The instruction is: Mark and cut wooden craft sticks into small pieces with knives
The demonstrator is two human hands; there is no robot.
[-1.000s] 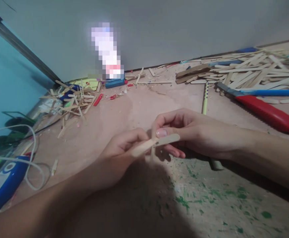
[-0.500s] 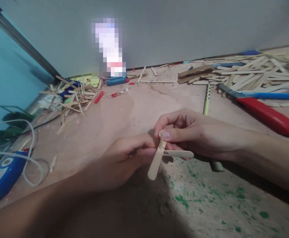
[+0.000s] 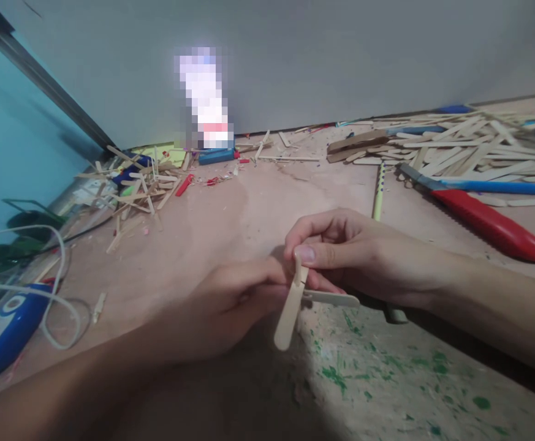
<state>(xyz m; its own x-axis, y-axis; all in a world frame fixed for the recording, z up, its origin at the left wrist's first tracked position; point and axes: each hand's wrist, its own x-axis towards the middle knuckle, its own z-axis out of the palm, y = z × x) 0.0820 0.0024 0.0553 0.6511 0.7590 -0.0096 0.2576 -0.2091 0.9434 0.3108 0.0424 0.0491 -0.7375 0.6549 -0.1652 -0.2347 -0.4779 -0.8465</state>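
Observation:
Joined wooden popsicle sticks (image 3: 289, 315) are held between my two hands above the table. One stick slants down toward me, and another juts out to the right. My right hand (image 3: 341, 248) is closed, with thumb and index finger pinching the upper end of the slanting stick. My left hand (image 3: 244, 300) is closed on the sticks from the left, its fingertips partly hidden behind them. Small dark marks or slits show on the sticks near where they meet.
A red-handled cutter or saw (image 3: 497, 223) lies at the right, before a heap of popsicle sticks (image 3: 478, 144). A yellow-green pencil-like rod (image 3: 380, 190) lies beyond my right hand. At the left are crossed sticks (image 3: 141, 190), a white cable (image 3: 60, 257) and a blue-and-white object (image 3: 12, 331).
The view has tilted slightly, so the background sits a little lower. The horizontal stick now tips slightly downward to the right. Both hands keep their hold.

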